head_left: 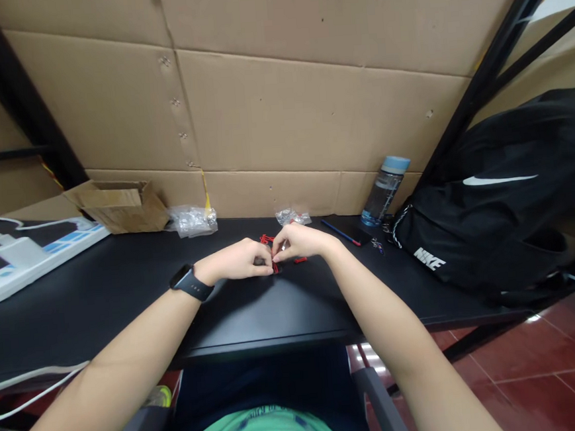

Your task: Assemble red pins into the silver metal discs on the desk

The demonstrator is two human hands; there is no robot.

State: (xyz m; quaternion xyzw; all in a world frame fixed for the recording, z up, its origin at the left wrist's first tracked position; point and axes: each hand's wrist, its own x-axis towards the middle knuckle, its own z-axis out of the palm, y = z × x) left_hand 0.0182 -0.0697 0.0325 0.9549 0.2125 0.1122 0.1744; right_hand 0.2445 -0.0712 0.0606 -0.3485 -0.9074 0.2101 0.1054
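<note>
My left hand point(244, 259), with a dark watch point(192, 283) on its wrist, is closed in a pinch on a thin red cord point(276, 267) just above the black table. Fingertips almost touching it, my right hand point(303, 241) also pinches the cord from the other side. Loops of the cord show behind and below the fingers; the part between the fingertips is mostly hidden. A small red piece point(300, 260) lies under my right hand. Just behind that hand sits a crumpled clear plastic bag point(292, 216).
A power strip point(37, 262) and an open cardboard box point(125, 208) stand at the left, beside another plastic bag point(191, 221). To the right are a blue pen point(339, 232), a keyring point(378, 245), a water bottle point(384, 191) and a black backpack point(496, 206). Cardboard point(279, 110) walls the back.
</note>
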